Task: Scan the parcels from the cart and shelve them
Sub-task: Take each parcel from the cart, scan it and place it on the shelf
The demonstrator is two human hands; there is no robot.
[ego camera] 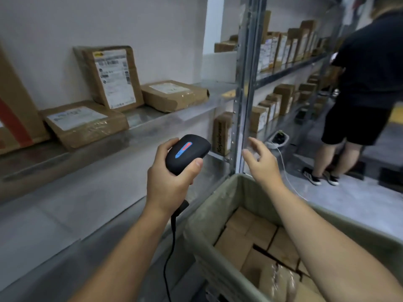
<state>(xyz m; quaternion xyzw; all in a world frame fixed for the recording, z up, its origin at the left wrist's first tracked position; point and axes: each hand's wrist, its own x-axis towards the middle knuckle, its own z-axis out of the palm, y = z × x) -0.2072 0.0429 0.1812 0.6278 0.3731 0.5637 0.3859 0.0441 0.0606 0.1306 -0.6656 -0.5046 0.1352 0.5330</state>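
Scanner (187,153): black, rounded head, blue-and-red strip on top. Left hand (172,182) grips it, fingers curled round, just left of the cart (202,243). Handle hidden in the fist; cable (172,236) cut off at the bottom edge. Long axis lower left to upper right, nose toward the shelf (152,118). Right hand (261,162) spread, holding nothing, above the cart's far end. Brown parcels (246,234) in the cart, partly hidden by the right forearm.

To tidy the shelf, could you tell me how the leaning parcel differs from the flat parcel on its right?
The leaning parcel stands on edge against the wall; the flat parcel lies on its broad face. The leaning parcel's label faces forward; the flat parcel's label faces up. Both are brown, taped, on the same shelf.
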